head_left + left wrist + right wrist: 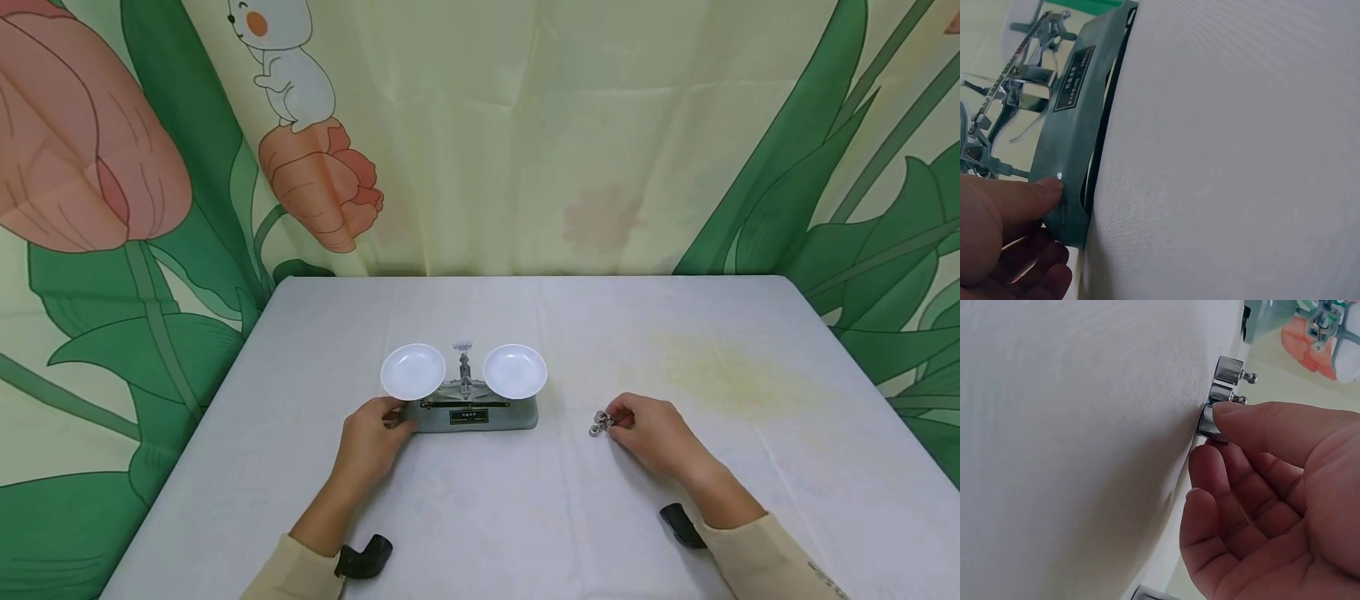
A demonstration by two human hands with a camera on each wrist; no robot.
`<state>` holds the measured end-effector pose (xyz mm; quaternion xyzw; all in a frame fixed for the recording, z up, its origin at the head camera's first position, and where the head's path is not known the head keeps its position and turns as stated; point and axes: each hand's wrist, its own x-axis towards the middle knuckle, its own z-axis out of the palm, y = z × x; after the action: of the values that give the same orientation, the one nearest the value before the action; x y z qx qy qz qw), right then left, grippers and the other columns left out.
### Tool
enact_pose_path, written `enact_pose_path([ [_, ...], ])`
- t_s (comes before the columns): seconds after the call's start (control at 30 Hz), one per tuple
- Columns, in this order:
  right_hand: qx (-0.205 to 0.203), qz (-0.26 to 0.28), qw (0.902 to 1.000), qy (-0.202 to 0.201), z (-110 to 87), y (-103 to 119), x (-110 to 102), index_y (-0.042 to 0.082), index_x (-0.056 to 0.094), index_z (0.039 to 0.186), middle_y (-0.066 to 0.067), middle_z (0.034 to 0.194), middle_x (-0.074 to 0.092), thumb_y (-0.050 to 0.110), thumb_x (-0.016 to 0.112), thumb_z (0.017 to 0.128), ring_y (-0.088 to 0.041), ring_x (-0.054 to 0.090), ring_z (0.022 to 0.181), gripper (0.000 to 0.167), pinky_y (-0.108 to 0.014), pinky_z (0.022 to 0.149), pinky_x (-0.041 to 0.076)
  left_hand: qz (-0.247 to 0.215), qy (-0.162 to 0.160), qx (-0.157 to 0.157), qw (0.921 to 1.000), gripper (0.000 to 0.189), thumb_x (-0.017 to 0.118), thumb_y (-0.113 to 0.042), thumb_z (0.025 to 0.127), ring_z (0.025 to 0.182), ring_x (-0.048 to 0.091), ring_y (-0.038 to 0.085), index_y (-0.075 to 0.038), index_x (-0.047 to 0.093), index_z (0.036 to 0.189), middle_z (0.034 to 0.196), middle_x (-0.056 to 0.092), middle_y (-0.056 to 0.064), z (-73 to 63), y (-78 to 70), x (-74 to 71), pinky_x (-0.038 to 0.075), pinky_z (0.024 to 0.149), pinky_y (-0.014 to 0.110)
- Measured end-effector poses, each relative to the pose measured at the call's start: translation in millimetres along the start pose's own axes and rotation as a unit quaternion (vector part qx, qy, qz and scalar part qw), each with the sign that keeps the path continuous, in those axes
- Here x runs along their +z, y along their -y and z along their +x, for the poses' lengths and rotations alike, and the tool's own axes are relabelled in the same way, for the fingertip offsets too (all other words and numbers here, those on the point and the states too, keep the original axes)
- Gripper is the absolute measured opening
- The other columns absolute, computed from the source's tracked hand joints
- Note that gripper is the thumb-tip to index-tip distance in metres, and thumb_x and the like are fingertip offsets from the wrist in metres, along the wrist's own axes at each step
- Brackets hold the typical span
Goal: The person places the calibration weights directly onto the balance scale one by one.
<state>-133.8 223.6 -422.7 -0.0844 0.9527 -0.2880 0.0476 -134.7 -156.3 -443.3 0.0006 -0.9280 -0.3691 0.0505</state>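
A grey-green balance scale [498,417] stands left of the middle of the table, with a white left pan [412,372] and a white right pan [515,372] on top. My left hand [371,437] grips the left end of its base, the thumb on the front face in the left wrist view. Right of the scale, my right hand [654,429] pinches a shiny metal weight [1207,424] low at the tabletop. Two more knobbed weights, a middle one [1220,394] and a far one [1229,370], stand in line beyond it.
A white cloth covers the table [487,525]. Behind it hangs a printed curtain [510,150] with plants and a rabbit. Black wrist-worn pieces sit at the left sleeve [300,571] and the right sleeve [765,562].
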Motion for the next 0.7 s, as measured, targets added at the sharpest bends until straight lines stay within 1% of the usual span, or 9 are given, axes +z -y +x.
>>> enact_pose_path([
  [0.2,0.002,-0.008,0.9998,-0.017,-1.0,2,-1,0.003,0.069,0.101,-0.001,0.089,0.067,0.003,0.069,0.086,-0.021,0.062,0.084,0.015,-0.042,0.078,0.051,0.001,0.001,-0.001,1.0000,0.034,0.079,-0.005,0.083,0.100,0.066,0.032,0.006,0.069,0.114,0.108,0.070,0.017,-0.2,-0.5,-0.2,0.055,0.084,0.048],
  [0.43,-0.012,0.005,0.9986,-0.050,-6.5,7,-10,0.001,0.068,0.106,-0.006,0.101,0.069,0.003,0.065,0.087,-0.030,0.065,0.097,0.019,-0.049,0.084,0.050,0.002,0.002,-0.008,1.0000,0.035,0.079,-0.005,0.083,0.100,0.067,0.033,0.006,0.068,0.114,0.108,0.070,0.017,-0.2,-0.1,-0.3,0.054,0.084,0.048],
  [0.5,-0.014,0.009,0.9981,-0.059,-6.9,9,-12,0.001,0.067,0.107,-0.007,0.103,0.069,0.002,0.064,0.087,-0.030,0.066,0.097,0.020,-0.049,0.084,0.050,0.002,0.002,-0.006,1.0000,0.035,0.079,-0.006,0.083,0.099,0.067,0.033,0.006,0.069,0.114,0.108,0.070,0.017,0.0,0.0,-0.3,0.054,0.083,0.048],
  [0.7,-0.032,0.020,0.9960,-0.081,-7.7,13,-15,0.000,0.066,0.106,-0.007,0.102,0.068,0.001,0.063,0.087,-0.027,0.068,0.092,0.019,-0.044,0.078,0.052,-0.002,-0.003,0.006,1.0000,0.035,0.079,-0.006,0.082,0.098,0.067,0.032,0.006,0.069,0.113,0.107,0.070,0.017,-0.1,-0.1,-0.5,0.054,0.083,0.048],
])
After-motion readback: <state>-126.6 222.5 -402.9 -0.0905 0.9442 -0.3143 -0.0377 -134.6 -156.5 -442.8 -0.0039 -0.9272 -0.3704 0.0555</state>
